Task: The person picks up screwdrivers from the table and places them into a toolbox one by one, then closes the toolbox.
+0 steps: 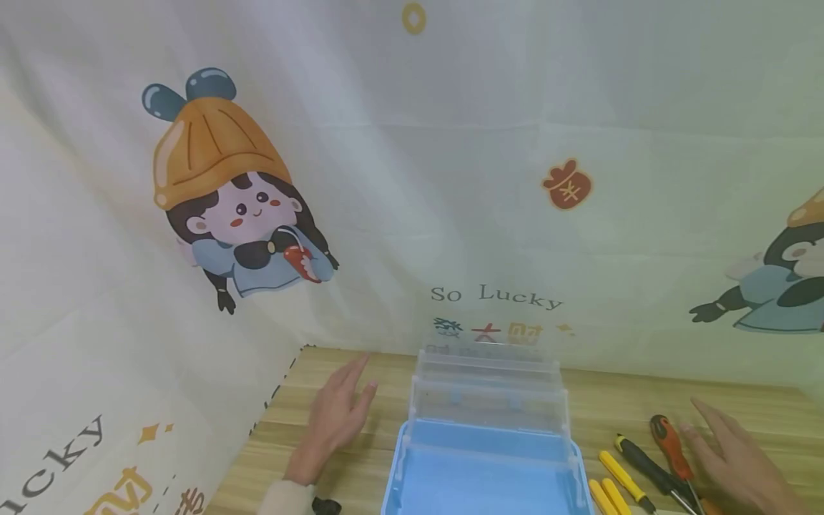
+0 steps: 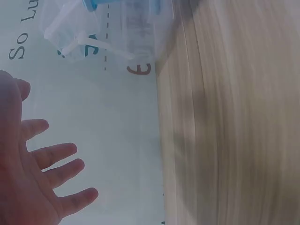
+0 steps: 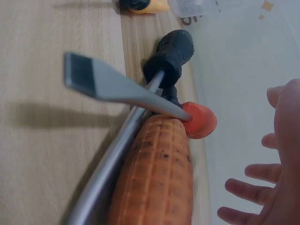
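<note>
My left hand [image 1: 341,411] is held, fingers extended, left of a blue box [image 1: 489,486] with its clear lid [image 1: 489,404] raised at the back. Nothing is in that hand; the left wrist view shows its fingers spread. On the other side, my right hand [image 1: 740,458] hovers empty beside several tools. Nearest to it is a red-and-black-handled screwdriver [image 1: 671,445], whose flat blade shows in the right wrist view. A black-handled screwdriver [image 3: 171,54] lies alongside, with an orange ridged handle [image 3: 157,173] in front. The box's front is cut off by the frame.
Between the box and screwdrivers lie a slim yellow-handled tool [image 1: 621,473] and a pair of yellow handles [image 1: 608,495]. A small black object [image 1: 326,506] is by my left wrist. Printed cloth [image 1: 489,179] hangs behind the wooden tabletop [image 1: 380,393].
</note>
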A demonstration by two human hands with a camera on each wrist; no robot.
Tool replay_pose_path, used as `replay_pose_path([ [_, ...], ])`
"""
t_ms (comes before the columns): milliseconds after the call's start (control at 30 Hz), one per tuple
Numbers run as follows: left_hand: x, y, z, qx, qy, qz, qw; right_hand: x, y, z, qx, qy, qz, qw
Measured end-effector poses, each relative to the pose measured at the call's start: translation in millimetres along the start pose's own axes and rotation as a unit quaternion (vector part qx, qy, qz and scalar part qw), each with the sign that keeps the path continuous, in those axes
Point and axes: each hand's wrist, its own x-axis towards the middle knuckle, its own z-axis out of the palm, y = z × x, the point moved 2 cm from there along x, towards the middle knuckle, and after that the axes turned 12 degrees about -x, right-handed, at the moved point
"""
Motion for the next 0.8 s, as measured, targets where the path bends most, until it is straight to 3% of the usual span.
replay_pose_path([
  [200,1.1,5.4,8.5,-0.053,-0.019,-0.039,0.9976,1.3,3.5,1.8,0.016,-0.014,0.012,1.000],
  [467,1.7,15.5,20.6,-0.085,-0.036,-0.036,0.9951,1.3,6.7,3.5,0.043,-0.008,0.006,0.999],
  [800,2.7,22.8,30.1,-0.130,-0.051,-0.056,0.9887,4.1,13.3,6.9,0.067,-0.051,0.024,0.996],
])
